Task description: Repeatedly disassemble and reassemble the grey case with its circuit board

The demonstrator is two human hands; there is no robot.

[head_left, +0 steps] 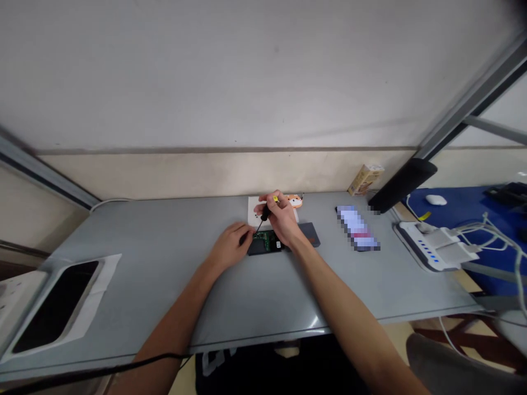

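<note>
A small opened dark electronic device lies on the desk, its green circuit board showing. My right hand is closed around a screwdriver with a black handle and yellow end. The slanted shaft points down to the board's upper left corner. There, the closed fingers of my left hand grip the device's left edge, close to the screwdriver tip; the exact contact is hidden. A flat dark grey panel lies to the right, partly behind my right wrist. Behind the device is a white sheet with tiny dark specks.
An orange animal-face item sits behind my right hand. Rightward on the grey desk are a phone, a small box, a black cylinder and a white charging station with cables. A black-screened tablet lies left.
</note>
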